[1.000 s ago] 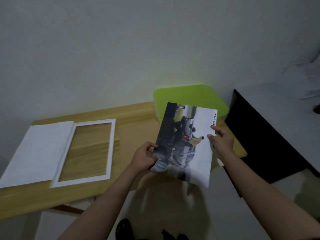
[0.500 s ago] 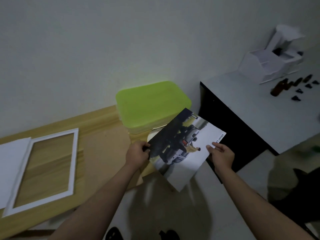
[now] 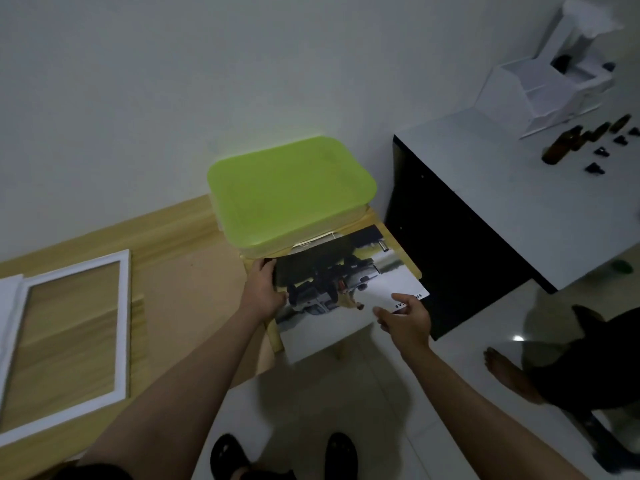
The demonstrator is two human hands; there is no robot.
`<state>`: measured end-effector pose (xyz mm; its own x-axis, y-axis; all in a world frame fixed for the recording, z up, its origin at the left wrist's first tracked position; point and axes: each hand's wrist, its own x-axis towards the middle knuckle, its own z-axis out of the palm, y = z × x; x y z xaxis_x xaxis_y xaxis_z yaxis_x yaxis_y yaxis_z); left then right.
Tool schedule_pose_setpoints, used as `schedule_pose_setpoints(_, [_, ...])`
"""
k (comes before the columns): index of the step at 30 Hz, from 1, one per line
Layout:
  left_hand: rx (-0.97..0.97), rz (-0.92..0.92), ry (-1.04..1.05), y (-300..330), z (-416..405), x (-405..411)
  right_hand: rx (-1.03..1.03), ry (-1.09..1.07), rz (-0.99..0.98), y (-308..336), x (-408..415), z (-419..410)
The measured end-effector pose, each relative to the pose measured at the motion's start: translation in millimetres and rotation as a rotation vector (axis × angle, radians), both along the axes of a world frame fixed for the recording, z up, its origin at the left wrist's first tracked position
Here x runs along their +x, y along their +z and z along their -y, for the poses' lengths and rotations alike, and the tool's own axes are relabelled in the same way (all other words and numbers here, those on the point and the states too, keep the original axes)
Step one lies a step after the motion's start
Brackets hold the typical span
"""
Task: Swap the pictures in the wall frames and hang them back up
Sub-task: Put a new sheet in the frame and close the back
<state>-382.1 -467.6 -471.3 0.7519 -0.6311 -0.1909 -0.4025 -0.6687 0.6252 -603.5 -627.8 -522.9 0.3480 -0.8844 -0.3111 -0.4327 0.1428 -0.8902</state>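
Observation:
A printed picture of a vehicle lies nearly flat over the right end of the wooden table, in front of the green box, its near edge overhanging. My left hand grips the picture's left edge. My right hand hovers at its right corner with fingers spread, and I cannot tell whether it touches the paper. A white picture frame lies flat on the table at the left, with a white sheet beside it.
A green plastic box stands on the table against the wall. To the right is a black desk with a white top carrying a white organiser and brown bottles. Another person's bare foot is on the floor at right.
The picture has come down from upright in front of me to nearly flat on the table's right end. My right hand has let go of its edge. The view has swung right.

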Motion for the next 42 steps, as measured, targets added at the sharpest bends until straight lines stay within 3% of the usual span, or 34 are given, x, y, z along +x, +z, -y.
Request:
schedule_pose_setpoints(12, [0.086,0.063,0.103,-17.0,1.8,12.8,-0.020,0.047,-0.098,-11.4,13.1,4.9])
schedule_pose_setpoints(22, [0.034,0.113,0.203,-4.3,2.4,6.4,-0.092,0.161,-0.246,14.3,20.0,-0.1])
schedule_pose_setpoints(28, [-0.020,0.129,0.248,5.5,-16.6,1.6,-0.418,0.096,-0.449,31.7,42.5,-22.9])
schedule_pose_setpoints(35, [-0.052,0.135,0.376,7.9,-94.7,14.6,-0.466,0.306,-0.286,42.9,102.8,-81.2])
schedule_pose_setpoints(42, [-0.045,0.133,0.600,13.3,-236.3,55.9,-0.430,0.588,-0.133,50.3,189.4,-206.7])
